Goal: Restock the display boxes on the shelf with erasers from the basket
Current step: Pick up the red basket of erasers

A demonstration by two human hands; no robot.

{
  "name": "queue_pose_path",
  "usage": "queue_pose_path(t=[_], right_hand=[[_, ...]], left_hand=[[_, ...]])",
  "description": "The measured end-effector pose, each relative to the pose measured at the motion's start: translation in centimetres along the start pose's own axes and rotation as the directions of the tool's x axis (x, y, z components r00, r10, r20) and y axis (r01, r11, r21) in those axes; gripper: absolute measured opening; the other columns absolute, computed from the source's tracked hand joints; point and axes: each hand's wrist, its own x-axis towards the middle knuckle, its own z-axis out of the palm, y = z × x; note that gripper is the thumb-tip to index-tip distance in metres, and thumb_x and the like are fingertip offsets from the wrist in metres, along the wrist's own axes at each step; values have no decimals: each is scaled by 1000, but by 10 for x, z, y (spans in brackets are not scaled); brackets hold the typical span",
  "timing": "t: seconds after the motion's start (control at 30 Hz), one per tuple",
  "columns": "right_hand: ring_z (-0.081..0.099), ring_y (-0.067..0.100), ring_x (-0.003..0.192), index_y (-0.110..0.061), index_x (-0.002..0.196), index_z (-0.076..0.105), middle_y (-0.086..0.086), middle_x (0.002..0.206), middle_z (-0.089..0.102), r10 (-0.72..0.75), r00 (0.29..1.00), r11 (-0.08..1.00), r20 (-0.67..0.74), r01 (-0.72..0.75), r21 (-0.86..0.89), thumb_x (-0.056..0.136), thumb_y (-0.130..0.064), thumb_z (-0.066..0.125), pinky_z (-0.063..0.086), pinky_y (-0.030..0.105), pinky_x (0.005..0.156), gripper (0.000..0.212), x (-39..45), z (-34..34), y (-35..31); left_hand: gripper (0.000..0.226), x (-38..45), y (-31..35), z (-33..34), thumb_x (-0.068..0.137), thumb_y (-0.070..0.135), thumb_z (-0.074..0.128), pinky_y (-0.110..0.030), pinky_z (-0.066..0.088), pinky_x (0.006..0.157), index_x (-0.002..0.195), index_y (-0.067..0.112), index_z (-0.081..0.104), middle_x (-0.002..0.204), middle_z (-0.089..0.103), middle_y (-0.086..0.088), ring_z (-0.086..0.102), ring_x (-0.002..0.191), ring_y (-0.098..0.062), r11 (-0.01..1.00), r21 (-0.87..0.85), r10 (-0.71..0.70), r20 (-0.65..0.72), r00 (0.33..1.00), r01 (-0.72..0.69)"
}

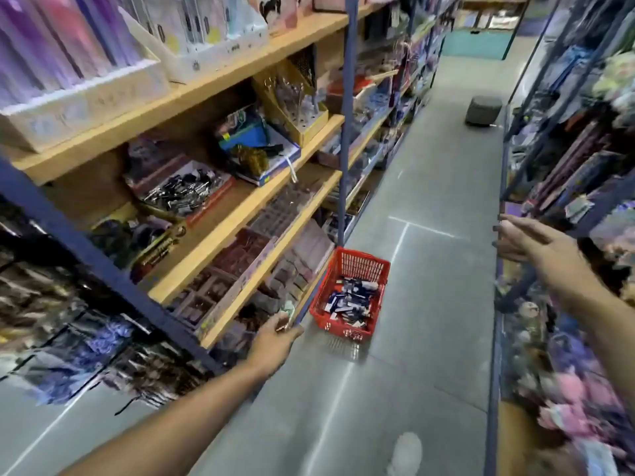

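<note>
The erasers point(350, 300) lie loose in a red basket point(347, 266) that stands on the aisle floor point(429, 235), just beside the foot of the left shelf point(240, 235) and right by its blue upright. They look like small flat blocks in dark blue and white sleeves, heaped every way up; blur hides any print on them. I judge them light, firm with a little give, and not fragile, so several could be scooped at once. The paper sleeves are probably smooth and may slide off the rubber, so a pinch across the short sides of a block, or a cupped handful from the top of the heap, seems the safest hold. The basket itself is stiff open lattice plastic; it should lift easily by the rim, and its holes look too narrow to let a block through

The left hand point(276, 338) reaches down towards the lowest shelf edge, near the basket but apart from it, fingers curled around something small and pale green; what it is I cannot tell, nor how tightly it is held. The right hand point(529, 242) hangs out near the opposite rack point(584, 166), fingers spread and holding nothing. The display boxes point(220, 286) on the lower shelves show dark rows of compartments, too blurred to say which need filling
</note>
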Motion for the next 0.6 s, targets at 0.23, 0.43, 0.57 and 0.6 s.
queue_pose_path(t=[0.23, 0.43, 0.57, 0.6], right_hand=[[66, 27, 108, -23, 126, 62, 9, 116, 67, 322, 941, 944, 104, -311, -108, 93, -31, 68, 49, 39, 98, 34, 100, 17, 129], [62, 22, 116, -27, 133, 60, 4, 127, 66, 548, 782, 823, 297, -442, -356, 80, -60, 72, 47, 42, 105, 64, 166, 42, 220], [58, 24, 120, -20, 142, 54, 5, 137, 58, 647, 651, 739, 397, -407, -536, 88, -50, 70, 46, 34, 101, 64, 209, 83, 261], [58, 24, 119, -19, 142, 52, 6, 138, 58, 668, 616, 722, 418, -400, -565, 88, -51, 70, 46, 33, 98, 66, 220, 94, 270]], left_hand=[[59, 82, 43, 104, 73, 52, 78, -24, 43, 83, 119, 17, 66, 120, 70, -4, 65, 109, -23, 995, 82, -52, 44, 998, 48], [63, 149, 54, 186, 81, 53, 74, -25, 42, 97, 133, 20, 59, 133, 60, 3, 56, 116, -13, 984, 85, -169, 114, 979, 160], [53, 194, 47, 221, 90, 40, 71, -23, 39, 94, 135, 16, 56, 135, 58, -1, 55, 114, -13, 966, 50, -260, 113, 959, 256], [54, 205, 44, 226, 91, 40, 71, -24, 40, 97, 136, 16, 55, 138, 57, -2, 55, 120, -17, 957, 45, -290, 118, 950, 287]])
